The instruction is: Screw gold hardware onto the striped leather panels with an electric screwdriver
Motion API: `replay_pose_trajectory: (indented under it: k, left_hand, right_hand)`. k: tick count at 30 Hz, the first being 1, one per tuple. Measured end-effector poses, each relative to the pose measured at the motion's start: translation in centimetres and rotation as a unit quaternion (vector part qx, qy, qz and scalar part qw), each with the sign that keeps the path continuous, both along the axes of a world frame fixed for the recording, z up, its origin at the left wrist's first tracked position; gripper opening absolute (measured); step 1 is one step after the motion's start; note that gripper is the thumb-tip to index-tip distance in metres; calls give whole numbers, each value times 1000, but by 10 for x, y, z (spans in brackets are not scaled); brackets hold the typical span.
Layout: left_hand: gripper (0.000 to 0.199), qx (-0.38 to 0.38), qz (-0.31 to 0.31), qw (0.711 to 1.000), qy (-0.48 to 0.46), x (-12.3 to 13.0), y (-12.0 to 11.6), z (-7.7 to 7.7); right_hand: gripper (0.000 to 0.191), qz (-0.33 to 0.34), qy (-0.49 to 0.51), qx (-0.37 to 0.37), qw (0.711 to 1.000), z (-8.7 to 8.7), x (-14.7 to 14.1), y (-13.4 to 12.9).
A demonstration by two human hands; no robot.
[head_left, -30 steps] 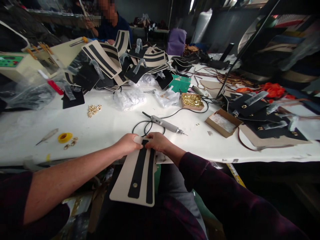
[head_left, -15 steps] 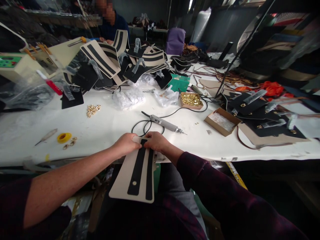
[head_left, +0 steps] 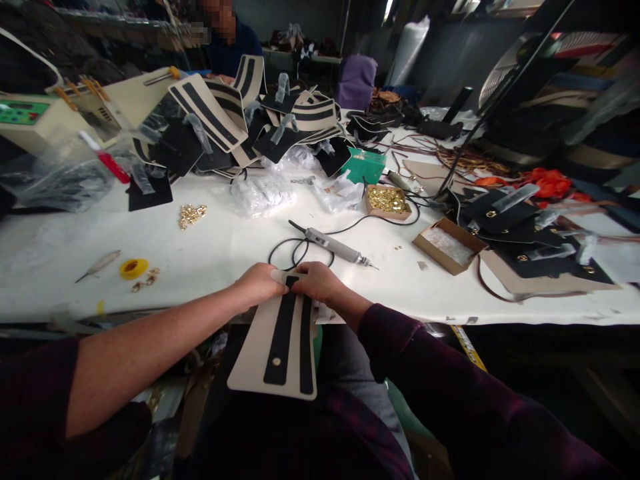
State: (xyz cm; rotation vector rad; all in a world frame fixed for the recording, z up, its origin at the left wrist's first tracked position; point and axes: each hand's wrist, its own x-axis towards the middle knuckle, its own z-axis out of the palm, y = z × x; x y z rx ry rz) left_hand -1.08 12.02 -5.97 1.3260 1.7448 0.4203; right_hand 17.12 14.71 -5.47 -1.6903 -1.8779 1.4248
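A beige panel with two black strips (head_left: 257, 353) hangs over the table's front edge, tilted down toward my lap. One strip carries a round metal stud (head_left: 277, 362) near its lower end. My left hand (head_left: 261, 283) pinches the panel's upper end from the left. Close beside it, my right hand (head_left: 315, 280) grips the same end, thumb and fingers closed near the top of the black strip. Whatever lies under the fingertips is hidden. Just beyond the hands, a grey pen-shaped electric screwdriver (head_left: 337, 247) rests on the table with its black cord looped.
A yellow tape roll (head_left: 133, 268), a thin pointed tool (head_left: 100, 265) and gold clasps (head_left: 192, 216) lie left. Boxes of gold fittings (head_left: 387, 200) and clear pieces (head_left: 447, 243) stand right. Striped panels (head_left: 210, 113) are heaped behind; a person (head_left: 233, 47) sits beyond.
The whole view has shifted slightly, so the table things appear a little farther right. Both hands keep their hold on the panel's upper end.
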Motion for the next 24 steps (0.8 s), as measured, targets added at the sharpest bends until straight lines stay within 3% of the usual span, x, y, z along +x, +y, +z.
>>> replay_pose_trajectory:
  k: [6,10,17,24]
  left_hand:
    - [19,14,-6,1000,20,-1,0,-2]
    - [30,45,-10,998,48,0,-2,-2]
    - [59,178,-24,976,124,0,-17,-6]
    - [18,313,-109,937,109,-1,-35,-17]
  right_hand:
    - [30,-2,-7,-1,1000,0,0,1]
    - [29,-3,-16,1,1000,-2,-2,1]
    - [29,2,-12,-2,1000,-2,-2,1]
    - [27,7,-12,9,1000,-1,-2,1]
